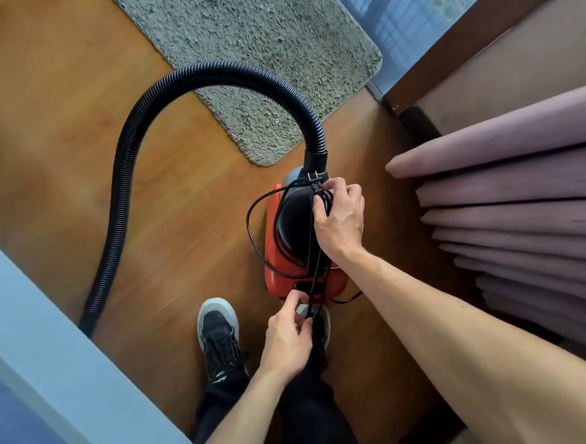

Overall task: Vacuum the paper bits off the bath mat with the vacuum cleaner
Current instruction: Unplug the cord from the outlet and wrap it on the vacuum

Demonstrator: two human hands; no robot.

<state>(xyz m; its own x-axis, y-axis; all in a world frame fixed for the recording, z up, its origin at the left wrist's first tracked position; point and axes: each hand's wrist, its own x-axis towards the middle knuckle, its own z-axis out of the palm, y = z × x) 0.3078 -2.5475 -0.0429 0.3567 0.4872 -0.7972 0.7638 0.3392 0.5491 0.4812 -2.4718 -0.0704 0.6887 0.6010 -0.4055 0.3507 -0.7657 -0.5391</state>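
A red and black vacuum cleaner (294, 235) stands on the wooden floor in front of my feet. Its black ribbed hose (160, 92) arches up and left, then runs down to the lower left, where its end is hidden. A grey shaggy bath mat (257, 52) lies beyond it; I see no paper bits on it. My right hand (341, 219) grips the plug end of the black power cord (261, 223) at the top of the vacuum. My left hand (288, 332) pinches the same cord near the vacuum's rear. Loops of cord hang around the body.
Folded mauve curtains (524, 207) hang close on the right. A pale blue ledge (51, 339) runs along the lower left. A dark wooden frame (479, 38) and a window lie at the upper right. My black shoe (219, 332) stands just left of the vacuum.
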